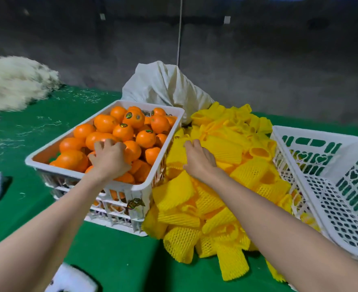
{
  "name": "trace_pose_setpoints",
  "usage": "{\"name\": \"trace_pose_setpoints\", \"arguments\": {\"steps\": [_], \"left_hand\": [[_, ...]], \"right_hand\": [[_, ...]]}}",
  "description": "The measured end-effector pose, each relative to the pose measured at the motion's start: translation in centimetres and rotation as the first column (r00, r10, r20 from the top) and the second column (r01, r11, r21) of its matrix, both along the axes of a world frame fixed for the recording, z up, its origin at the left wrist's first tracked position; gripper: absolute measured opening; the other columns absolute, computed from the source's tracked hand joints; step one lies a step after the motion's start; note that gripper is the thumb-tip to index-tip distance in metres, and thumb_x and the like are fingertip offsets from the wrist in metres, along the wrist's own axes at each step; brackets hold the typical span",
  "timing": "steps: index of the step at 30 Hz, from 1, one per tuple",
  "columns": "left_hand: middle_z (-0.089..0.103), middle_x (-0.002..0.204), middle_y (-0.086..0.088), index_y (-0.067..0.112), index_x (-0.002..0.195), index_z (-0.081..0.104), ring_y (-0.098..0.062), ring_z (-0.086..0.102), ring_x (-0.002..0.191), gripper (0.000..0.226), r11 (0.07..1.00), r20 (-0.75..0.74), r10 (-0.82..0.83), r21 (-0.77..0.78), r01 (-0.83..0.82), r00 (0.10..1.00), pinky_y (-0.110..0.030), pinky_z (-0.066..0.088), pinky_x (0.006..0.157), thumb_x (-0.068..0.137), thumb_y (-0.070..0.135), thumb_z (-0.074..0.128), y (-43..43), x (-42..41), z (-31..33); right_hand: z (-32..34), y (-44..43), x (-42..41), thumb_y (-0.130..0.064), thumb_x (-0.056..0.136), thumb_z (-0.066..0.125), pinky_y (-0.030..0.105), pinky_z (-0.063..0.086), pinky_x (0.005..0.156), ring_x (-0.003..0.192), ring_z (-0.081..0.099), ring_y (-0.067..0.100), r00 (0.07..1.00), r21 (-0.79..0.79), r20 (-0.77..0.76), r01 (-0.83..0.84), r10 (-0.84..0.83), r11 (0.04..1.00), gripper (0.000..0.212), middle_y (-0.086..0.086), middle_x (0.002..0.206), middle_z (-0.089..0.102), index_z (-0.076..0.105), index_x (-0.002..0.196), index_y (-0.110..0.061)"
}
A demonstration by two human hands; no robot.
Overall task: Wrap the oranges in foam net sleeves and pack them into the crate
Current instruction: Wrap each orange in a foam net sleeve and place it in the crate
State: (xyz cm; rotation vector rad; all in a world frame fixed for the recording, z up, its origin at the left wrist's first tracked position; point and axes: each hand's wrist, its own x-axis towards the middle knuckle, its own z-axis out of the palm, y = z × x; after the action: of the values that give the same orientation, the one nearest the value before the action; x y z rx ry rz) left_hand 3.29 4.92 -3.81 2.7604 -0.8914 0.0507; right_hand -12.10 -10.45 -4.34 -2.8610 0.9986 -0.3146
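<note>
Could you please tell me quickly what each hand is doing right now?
Left hand: closed, gripping an orange in the white crate.
Right hand: on the yellow foam net sleeves, fingertips hidden; grip cannot be told.

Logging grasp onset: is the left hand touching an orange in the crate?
Touching. The head view shows the left hand with its fingers curled onto an orange in the white crate, with no gap between them.

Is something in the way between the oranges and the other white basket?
Yes: the pile of yellow foam sleeves lies between the orange crate and the white crate on the right. The right hand rests on that pile.
</note>
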Motion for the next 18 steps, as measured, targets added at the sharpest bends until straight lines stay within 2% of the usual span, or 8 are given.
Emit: {"name": "trace_pose_setpoints", "arguments": {"steps": [3,6,8,10,13,15,17,18], "left_hand": [[0.032,0.137,-0.016,0.02,0.138,0.043,-0.043,0.021,0.128,0.069,0.994,0.039,-0.098,0.056,0.095,0.994,-0.051,0.039,0.089,0.076,0.02,0.074,0.2,0.6,-0.6],[0.034,0.131,-0.019,0.023,0.137,0.046,-0.042,0.028,0.121,0.068,0.988,0.077,-0.148,0.047,0.144,0.986,-0.045,0.038,0.092,0.075,0.02,0.075,0.4,1.2,-0.6],[0.038,0.124,-0.02,0.023,0.135,0.05,-0.04,0.033,0.115,0.063,0.984,0.104,-0.175,-0.018,0.178,0.979,-0.042,0.037,0.089,0.077,0.018,0.074,0.7,1.4,-0.7],[0.045,0.116,-0.02,0.023,0.132,0.053,-0.038,0.037,0.11,0.06,0.968,0.12,-0.222,-0.094,0.233,0.968,-0.04,0.034,0.086,0.076,0.02,0.072,0.9,1.5,-0.9],[0.054,0.115,-0.012,0.023,0.129,0.056,-0.032,0.045,0.108,0.063,0.871,0.016,-0.326,-0.382,0.307,0.945,-0.037,0.04,0.084,0.07,0.023,0.078,0.3,1.1,-0.6],[0.055,0.116,0.004,0.025,0.125,0.059,-0.017,0.051,0.102,0.061,0.721,-0.065,-0.405,-0.636,0.275,0.912,-0.021,0.044,0.072,0.068,0.022,0.081,-0.4,0.4,0.3],[0.055,0.121,0.008,0.03,0.121,0.06,-0.011,0.053,0.105,0.056,0.576,-0.251,-0.521,-0.809,0.118,0.816,-0.015,0.043,0.07,0.071,0.017,0.081,-1.3,-0.5,1.1],[0.055,0.126,0.004,0.032,0.119,0.06,-0.016,0.055,0.108,0.052,0.512,-0.375,-0.599,-0.859,-0.021,0.708,-0.02,0.048,0.072,0.074,0.014,0.078,-1.8,-1.1,1.5]], "right_hand": [[0.9,0.0,-0.3,-0.019,0.081,0.071,0.041,0.042,0.084,0.117,0.049,0.037,0.999,-0.006,0.04,0.019,-0.019,1.0,0.063,0.014,0.131,0.042,0.033,0.13,-0.005],[2.1,-0.3,-0.9,-0.017,0.074,0.078,0.041,0.04,0.091,0.12,0.047,0.038,0.996,0.044,-0.047,0.072,-0.07,0.996,0.072,0.017,0.132,0.039,0.034,0.128,0.0],[2.9,-0.7,-1.5,-0.013,0.076,0.076,0.04,0.04,0.093,0.12,0.048,0.038,0.985,0.035,-0.123,0.125,-0.12,0.991,0.066,0.018,0.133,0.037,0.038,0.128,0.0],[4.2,-0.9,-2.1,-0.017,0.08,0.072,0.038,0.041,0.093,0.118,0.049,0.037,0.981,-0.019,-0.132,0.138,-0.139,0.99,0.048,0.018,0.13,0.04,0.05,0.119,-0.001],[6.9,-0.9,-2.9,-0.035,0.082,0.068,0.031,0.034,0.094,0.117,0.044,0.032,0.995,-0.135,0.09,0.064,-0.052,0.989,0.037,0.015,0.125,0.048,0.064,0.095,0.0],[8.7,0.3,-3.2,-0.031,0.083,0.067,0.024,0.027,0.09,0.116,0.04,0.029,0.945,-0.114,0.322,-0.027,0.063,0.993,0.032,0.012,0.122,0.05,0.068,0.08,0.001],[9.9,1.6,-3.7,-0.023,0.083,0.069,0.02,0.026,0.09,0.116,0.037,0.024,0.867,-0.072,0.476,-0.129,0.147,0.989,0.025,0.006,0.12,0.049,0.065,0.066,-0.005],[10.2,2.3,-3.9,-0.02,0.083,0.068,0.021,0.027,0.093,0.118,0.035,0.021,0.845,-0.055,0.505,-0.171,0.175,0.984,0.025,0.0,0.121,0.047,0.062,0.061,-0.009]]}}
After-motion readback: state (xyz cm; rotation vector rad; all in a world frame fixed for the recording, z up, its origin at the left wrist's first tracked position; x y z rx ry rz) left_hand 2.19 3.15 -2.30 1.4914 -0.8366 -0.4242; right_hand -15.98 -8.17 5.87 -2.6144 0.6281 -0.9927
